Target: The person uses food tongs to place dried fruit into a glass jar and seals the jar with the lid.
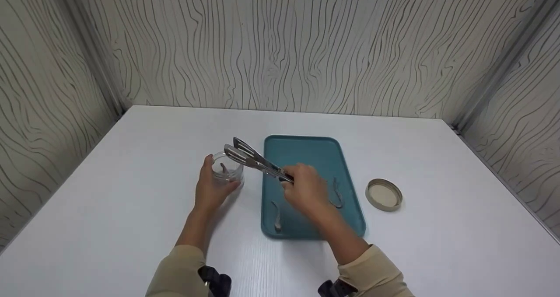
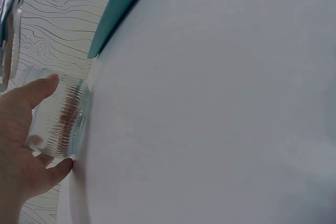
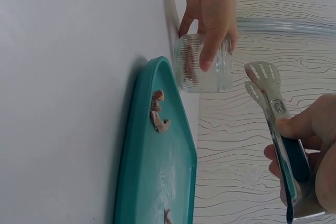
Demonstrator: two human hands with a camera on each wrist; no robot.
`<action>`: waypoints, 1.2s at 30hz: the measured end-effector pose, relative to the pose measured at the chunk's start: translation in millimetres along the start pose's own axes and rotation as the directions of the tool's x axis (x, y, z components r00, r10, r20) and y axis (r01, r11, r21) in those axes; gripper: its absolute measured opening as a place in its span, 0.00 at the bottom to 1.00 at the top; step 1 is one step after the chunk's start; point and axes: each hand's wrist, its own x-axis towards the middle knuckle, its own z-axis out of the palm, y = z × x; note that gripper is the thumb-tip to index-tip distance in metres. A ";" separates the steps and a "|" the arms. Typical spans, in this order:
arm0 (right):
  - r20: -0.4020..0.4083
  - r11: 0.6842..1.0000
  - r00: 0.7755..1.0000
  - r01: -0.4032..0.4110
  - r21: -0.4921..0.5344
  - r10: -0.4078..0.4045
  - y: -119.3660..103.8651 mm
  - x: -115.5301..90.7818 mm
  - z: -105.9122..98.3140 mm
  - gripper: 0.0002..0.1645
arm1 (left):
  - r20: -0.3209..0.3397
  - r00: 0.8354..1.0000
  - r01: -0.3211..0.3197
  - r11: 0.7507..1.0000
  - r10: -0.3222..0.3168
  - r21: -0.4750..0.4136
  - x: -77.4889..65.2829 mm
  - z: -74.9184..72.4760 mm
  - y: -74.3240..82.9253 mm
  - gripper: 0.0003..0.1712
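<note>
Left hand point(image 1: 209, 193) round jar point(image 3: 218, 80) — contents point(image 2: 68, 119) indistinct

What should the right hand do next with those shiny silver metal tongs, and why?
Perhaps the right hand should lower the tongs toward the thin wavy brownish strip on the near left of the teal rectangular tray: they look empty, the strip lies there loose, and the clear ribbed glass jar in the left hand has a brownish piece inside.

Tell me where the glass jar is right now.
In the head view, the glass jar is just left of the teal tray, gripped by the left hand.
</note>
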 end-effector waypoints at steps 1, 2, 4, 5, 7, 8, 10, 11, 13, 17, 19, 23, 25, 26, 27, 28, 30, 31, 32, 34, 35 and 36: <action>-0.005 1.000 1.000 0.000 0.004 0.000 0.7 -0.9 -2.2 0.04 | 0.001 1.000 0.008 1.000 -0.008 0.003 0.2 0.2 0.1 0.51; -0.008 1.000 1.000 -0.002 0.006 0.002 1.6 -1.7 -4.7 0.04 | 0.001 1.000 0.016 1.000 -0.016 0.010 0.3 0.3 0.5 0.51; -0.013 1.000 1.000 -0.006 0.004 0.006 4.5 -3.2 -9.9 0.07 | 0.006 1.000 0.026 0.999 -0.026 0.019 0.8 0.2 0.9 0.51; -0.014 1.000 1.000 -0.009 0.002 0.009 6.5 -3.9 -12.7 0.08 | 0.006 1.000 0.025 0.999 -0.025 0.022 1.3 0.2 0.7 0.51; -0.022 1.000 1.000 -0.011 -0.006 0.010 11.2 -4.9 -18.1 0.11 | 0.008 1.000 0.029 0.999 -0.029 0.028 2.0 0.0 0.8 0.51; -0.024 1.000 1.000 -0.011 -0.006 0.011 13.9 -5.4 -20.8 0.12 | 0.009 0.999 0.030 0.999 -0.031 0.031 2.3 0.1 0.6 0.51; -0.029 1.000 0.999 -0.016 -0.016 0.016 19.5 -6.4 -26.5 0.14 | 0.011 0.999 0.037 0.999 -0.038 0.030 2.5 0.2 0.6 0.51; -0.029 1.000 0.999 -0.020 -0.020 0.019 22.3 -6.6 -29.5 0.15 | 0.010 0.999 0.042 0.999 -0.042 0.028 2.5 0.3 0.7 0.51; -0.030 0.999 0.999 -0.032 -0.024 0.031 28.2 -7.3 -35.7 0.15 | 0.014 0.999 0.048 0.999 -0.048 0.025 2.0 0.2 1.1 0.51; -0.017 0.997 0.998 -0.069 -0.046 0.068 39.6 -9.2 -48.1 0.16 | 0.019 0.999 0.041 0.999 -0.041 0.023 1.0 -0.4 0.9 0.51; -0.004 0.995 0.996 -0.088 -0.051 0.088 45.1 -10.5 -53.9 0.17 | 0.014 1.000 0.028 0.999 -0.028 0.020 0.7 -0.9 1.2 0.51; 0.010 0.992 0.993 -0.115 -0.058 0.116 56.7 -13.4 -63.4 0.20 | -0.001 1.000 0.002 1.000 -0.002 0.013 1.0 -1.1 1.5 0.50; 0.014 0.989 0.991 -0.133 -0.066 0.134 63.0 -15.6 -67.1 0.20 | -0.002 1.000 -0.002 1.000 0.002 0.011 1.2 -0.9 1.1 0.50; 0.015 0.988 0.990 -0.140 -0.071 0.141 66.3 -16.9 -68.8 0.20 | 0.001 1.000 -0.003 1.000 0.003 0.015 1.3 -0.8 0.8 0.50; 0.016 0.986 0.989 -0.146 -0.077 0.148 69.5 -18.2 -70.5 0.21 | 0.003 1.000 0.001 1.000 -0.002 0.017 1.3 -0.7 0.4 0.51; 0.015 0.985 0.988 -0.152 -0.082 0.154 72.8 -19.3 -72.1 0.21 | 0.005 1.000 0.006 1.000 -0.006 0.017 1.4 -0.6 -0.1 0.51; 0.017 0.983 0.987 -0.155 -0.096 0.157 79.3 -21.8 -75.4 0.20 | 0.010 1.000 0.013 1.000 -0.013 0.017 1.4 -0.3 -0.9 0.51; 0.017 0.982 0.987 -0.158 -0.100 0.160 82.5 -23.1 -77.1 0.19 | 0.012 1.000 0.016 1.000 -0.016 0.018 1.4 -0.1 -1.1 0.51; 0.017 0.983 0.988 -0.153 -0.103 0.156 85.7 -24.3 -78.7 0.19 | 0.013 1.000 0.019 1.000 -0.019 0.020 1.5 0.0 -1.2 0.51; 0.021 0.982 0.988 -0.148 -0.115 0.152 92.4 -26.5 -82.2 0.16 | 0.014 1.000 0.028 0.999 -0.028 0.023 1.7 0.3 -1.2 0.51; 0.025 0.982 0.989 -0.145 -0.121 0.149 95.6 -27.9 -83.9 0.15 | 0.015 0.999 0.029 0.999 -0.029 0.025 1.9 0.4 -1.2 0.51; 0.031 0.982 0.988 -0.147 -0.121 0.151 98.8 -29.3 -85.5 0.15 | 0.014 1.000 0.026 0.999 -0.026 0.025 2.1 0.3 -1.0 0.51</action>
